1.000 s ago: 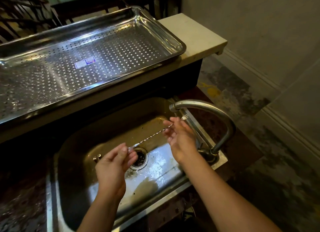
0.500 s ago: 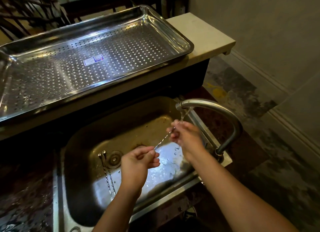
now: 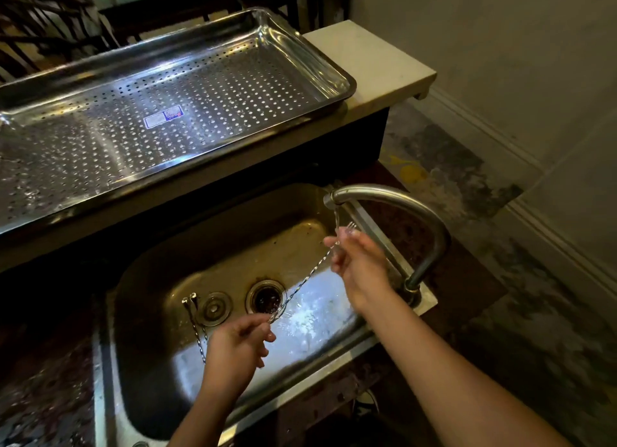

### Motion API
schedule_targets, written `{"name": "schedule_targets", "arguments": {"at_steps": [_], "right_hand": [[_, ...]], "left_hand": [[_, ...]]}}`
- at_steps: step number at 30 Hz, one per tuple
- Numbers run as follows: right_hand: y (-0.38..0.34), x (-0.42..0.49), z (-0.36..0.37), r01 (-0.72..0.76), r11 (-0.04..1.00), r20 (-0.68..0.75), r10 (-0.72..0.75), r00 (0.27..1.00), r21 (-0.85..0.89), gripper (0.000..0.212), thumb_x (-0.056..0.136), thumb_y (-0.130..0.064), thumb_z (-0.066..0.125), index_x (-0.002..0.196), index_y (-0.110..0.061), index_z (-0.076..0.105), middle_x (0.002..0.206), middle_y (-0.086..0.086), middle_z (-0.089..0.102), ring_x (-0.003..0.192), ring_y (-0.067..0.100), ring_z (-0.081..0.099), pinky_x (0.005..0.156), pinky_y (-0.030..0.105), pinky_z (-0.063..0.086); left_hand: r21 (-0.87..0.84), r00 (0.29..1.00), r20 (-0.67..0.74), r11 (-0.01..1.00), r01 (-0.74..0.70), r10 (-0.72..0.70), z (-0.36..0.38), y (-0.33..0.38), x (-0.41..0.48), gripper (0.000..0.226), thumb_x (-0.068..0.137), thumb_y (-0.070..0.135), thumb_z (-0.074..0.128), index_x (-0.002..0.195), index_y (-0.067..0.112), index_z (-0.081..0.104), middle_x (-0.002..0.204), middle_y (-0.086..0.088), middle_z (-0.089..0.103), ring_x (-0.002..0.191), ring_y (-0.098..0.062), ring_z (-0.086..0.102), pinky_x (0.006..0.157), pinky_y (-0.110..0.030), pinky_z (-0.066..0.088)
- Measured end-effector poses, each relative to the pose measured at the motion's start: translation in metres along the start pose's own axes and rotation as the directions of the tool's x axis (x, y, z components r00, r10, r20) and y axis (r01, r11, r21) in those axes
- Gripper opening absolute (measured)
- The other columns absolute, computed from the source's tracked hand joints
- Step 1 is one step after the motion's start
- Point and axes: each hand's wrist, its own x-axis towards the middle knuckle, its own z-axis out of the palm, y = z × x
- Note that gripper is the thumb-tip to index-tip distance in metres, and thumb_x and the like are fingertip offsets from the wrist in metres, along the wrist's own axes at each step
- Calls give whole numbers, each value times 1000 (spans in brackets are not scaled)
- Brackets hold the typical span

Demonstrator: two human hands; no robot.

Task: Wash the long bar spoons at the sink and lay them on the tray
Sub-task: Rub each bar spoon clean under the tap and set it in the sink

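A long twisted bar spoon (image 3: pixel 305 279) stretches across the steel sink (image 3: pixel 153 279). My left hand (image 3: pixel 238 344) pinches its lower end over the basin. My right hand (image 3: pixel 359 266) holds its upper end, which has small fork tines, under the tap spout (image 3: pixel 337 196), where a thin stream of water runs. Two more twisted bar spoons (image 3: pixel 197 329) lie in the sink at the left, beside the loose drain stopper (image 3: pixel 213 308). The perforated steel tray (image 3: pixel 320 65) sits on the raised counter behind the sink.
The open drain hole (image 3: pixel 266 299) is in the middle of the sink floor. The curved tap (image 3: pixel 430 232) rises at the sink's right edge. A dark wet counter (image 3: pixel 43 379) lies at the left; floor and wall are to the right.
My left hand slid down along the spoon toward the sink's front. My right hand stays under the spout, and water now runs over the spoon's upper end.
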Motion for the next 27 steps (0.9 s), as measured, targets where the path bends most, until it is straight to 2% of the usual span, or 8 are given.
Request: {"name": "schedule_targets", "arguments": {"at_steps": [3,9,12,15,19,21,24,27], "right_hand": [[14,-13,1,-56,989,137,74,988,-137,7,94,-8,61,99,-4,64,86,10,77,51,8,56,45,21,45],[-17,12,1,45,999,-62,-46,997,-11,11,99,-14,56,93,-10,65,84,15,74,45,9,55,41,19,43],[-14,4,-3,40,999,122,-43,992,24,11,87,-8,69,97,-12,67,93,17,75,54,12,61,48,23,50],[-19,-1,-12,-1,1000,284,4,959,-12,20,78,-7,74,96,-9,66,98,20,74,66,17,66,57,25,55],[-25,3,-2,193,975,185,-171,968,-109,10,87,-6,71,90,-6,61,79,16,74,57,18,65,51,27,56],[-25,5,8,250,958,142,-230,963,-139,13,90,-7,69,86,-9,57,68,10,72,50,15,62,46,25,54],[-29,6,18,279,935,150,-251,956,-217,17,91,-10,68,81,-11,55,61,8,70,43,14,59,40,23,51],[-31,4,24,249,934,207,-198,958,-258,11,93,-12,65,86,-8,59,69,11,73,46,15,61,43,25,53]], "left_hand": [[27,999,2,999,-39,39,-2,1,3,17,91,-1,59,93,12,71,65,-7,69,46,-11,50,39,-25,40],[15,998,-14,998,-54,54,-5,-3,4,17,91,4,59,88,15,72,53,0,58,43,-8,40,42,-22,30],[-165,997,-45,985,49,-58,-6,-5,6,15,92,0,50,88,4,64,45,6,39,38,-8,27,37,-17,20],[-434,982,57,881,187,-181,-11,-7,6,18,93,-3,43,87,5,58,48,5,29,36,-6,18,38,-13,16],[-584,964,187,767,265,-190,-2,-7,10,17,98,13,46,91,6,60,51,5,26,36,-7,21,34,-17,20],[-541,981,117,819,192,-153,8,-6,14,23,99,20,48,93,3,62,52,3,34,39,-10,29,37,-21,29],[-313,998,-31,949,33,-46,15,-8,15,26,98,21,52,91,1,67,53,0,43,43,-13,39,45,-27,33],[-285,999,-32,958,17,-27,14,-12,14,28,98,21,52,93,-5,63,51,0,36,41,-14,32,42,-26,30]]}}
